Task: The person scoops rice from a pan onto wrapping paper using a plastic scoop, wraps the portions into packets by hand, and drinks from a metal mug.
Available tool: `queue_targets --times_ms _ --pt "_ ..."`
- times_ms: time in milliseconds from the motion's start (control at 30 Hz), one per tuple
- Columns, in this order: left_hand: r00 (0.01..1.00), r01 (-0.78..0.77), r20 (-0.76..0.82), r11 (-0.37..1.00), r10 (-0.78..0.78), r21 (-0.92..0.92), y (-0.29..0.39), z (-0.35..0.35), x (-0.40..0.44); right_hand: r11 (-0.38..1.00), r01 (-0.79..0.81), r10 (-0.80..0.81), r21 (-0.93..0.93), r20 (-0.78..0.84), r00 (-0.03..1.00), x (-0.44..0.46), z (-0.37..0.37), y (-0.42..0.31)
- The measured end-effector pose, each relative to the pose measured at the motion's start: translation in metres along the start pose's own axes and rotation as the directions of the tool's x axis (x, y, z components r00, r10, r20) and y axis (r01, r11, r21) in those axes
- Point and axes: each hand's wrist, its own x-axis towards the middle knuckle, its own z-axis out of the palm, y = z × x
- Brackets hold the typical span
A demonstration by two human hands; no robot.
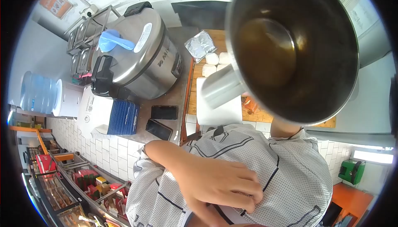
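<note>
A deep metal pot [323, 61], its mouth turned toward me, is raised close in front at the upper right. Its inside shows a brownish sheen. The wide metal handle [222, 88] sticks out to the left. My right forearm [286, 128] goes up behind the pot, and a sliver of skin shows beside the handle; the pot hides most of my right hand, which holds it up. My left hand [224, 181] lies on the front of my patterned shirt [298, 164], near the collar, with bent fingers slightly apart.
A large steel cooker [145, 65] with a blue scoop [114, 40] on its lid stands at the left. Two phones [164, 112] lie before it. Crumpled foil [200, 46], white pieces [212, 59] and a white board [219, 108] rest on the wooden table [192, 98].
</note>
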Motion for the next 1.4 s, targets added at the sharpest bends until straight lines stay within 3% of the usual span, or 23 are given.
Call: queue_targets --times_ms 33,133,233,333,367,433,467,533,567,600,800,900,967,1033,1133,1233,1267,1367,1400 --pt "0.998 0.007 0.061 1.000 -0.006 -0.022 0.004 -0.007 -0.002 1.000 -0.012 0.012 -0.011 -0.003 1.000 -0.001 -0.004 0.002" --pt "0.990 0.136 -0.034 0.991 -0.135 0.018 0.010 -0.004 -0.019 0.997 -0.041 0.041 -0.058 -0.007 0.999 0.000 -0.017 0.004" --pt "0.967 0.231 0.012 0.900 -0.254 0.369 0.017 0.000 -0.030 0.993 -0.054 0.055 -0.106 0.001 0.998 0.003 -0.030 0.009" --pt "0.996 0.036 -0.085 0.999 -0.033 0.036 -0.007 -0.013 -0.022 0.987 -0.059 0.062 -0.148 0.017 0.998 0.008 -0.038 0.014" --pt "0.984 0.049 -0.156 0.976 -0.084 -0.213 -0.011 -0.012 -0.020 0.980 -0.046 0.057 -0.192 0.054 0.997 0.010 -0.040 0.015" --pt "0.941 0.001 -0.254 0.755 -0.222 -0.656 -0.017 -0.010 -0.019 0.961 -0.015 0.052 -0.275 0.127 0.991 0.013 -0.050 0.021" --pt "0.928 0.024 -0.239 0.686 -0.286 -0.728 -0.015 -0.011 -0.017 0.971 -0.050 0.082 -0.235 0.131 0.988 0.013 -0.049 0.024" --pt "0.889 0.096 -0.100 0.396 -0.447 -0.913 -0.012 -0.010 -0.015 0.956 -0.087 0.116 -0.279 0.090 0.989 0.005 -0.056 0.035" --pt "0.867 0.113 -0.018 0.232 -0.499 -0.966 -0.012 -0.008 -0.013 0.952 -0.095 0.123 -0.290 0.079 0.989 0.003 -0.059 0.043" --pt "0.847 -0.061 -0.169 0.225 -0.503 -0.973 -0.011 0.002 -0.004 0.953 -0.096 0.123 -0.286 0.078 0.989 0.000 -0.061 0.048" --pt "0.826 -0.250 -0.183 -0.055 -0.533 -0.967 0.002 0.003 0.002 0.964 -0.071 0.092 -0.258 0.070 0.993 -0.017 -0.073 0.072" --pt "0.831 -0.311 -0.315 0.085 -0.459 -0.946 -0.008 0.006 0.002 0.973 -0.072 0.087 -0.218 0.057 0.995 -0.023 -0.075 0.081" --pt "0.874 -0.210 -0.225 0.083 -0.431 -0.974 -0.013 0.007 -0.008 0.969 -0.138 0.149 -0.205 0.036 0.988 -0.025 -0.071 0.086" --pt "0.813 -0.322 -0.445 0.347 -0.375 -0.881 -0.018 0.007 -0.004 0.955 -0.226 0.233 -0.189 0.012 0.972 -0.027 -0.067 0.090" --pt "0.882 -0.203 -0.329 0.358 -0.337 -0.911 -0.036 0.007 -0.013 0.937 -0.342 0.345 -0.067 0.056 0.937 -0.025 -0.068 0.114" --pt "0.971 -0.143 -0.226 0.576 -0.075 -0.805 -0.049 -0.023 -0.024 0.917 -0.395 0.393 -0.049 -0.047 0.918 -0.019 -0.046 0.152" --pt "0.970 -0.126 -0.234 0.669 -0.072 -0.732 -0.054 -0.024 -0.029 0.909 -0.413 0.411 -0.060 -0.050 0.910 -0.016 -0.043 0.172" --pt "0.870 0.121 -0.304 0.765 -0.389 -0.632 -0.078 -0.028 -0.065 0.872 -0.476 0.465 -0.115 -0.113 0.878 -0.033 -0.048 0.279" --pt "0.792 0.129 -0.368 0.723 -0.486 -0.678 -0.087 -0.026 -0.079 0.788 -0.524 0.515 -0.323 -0.122 0.849 -0.021 -0.033 0.280"
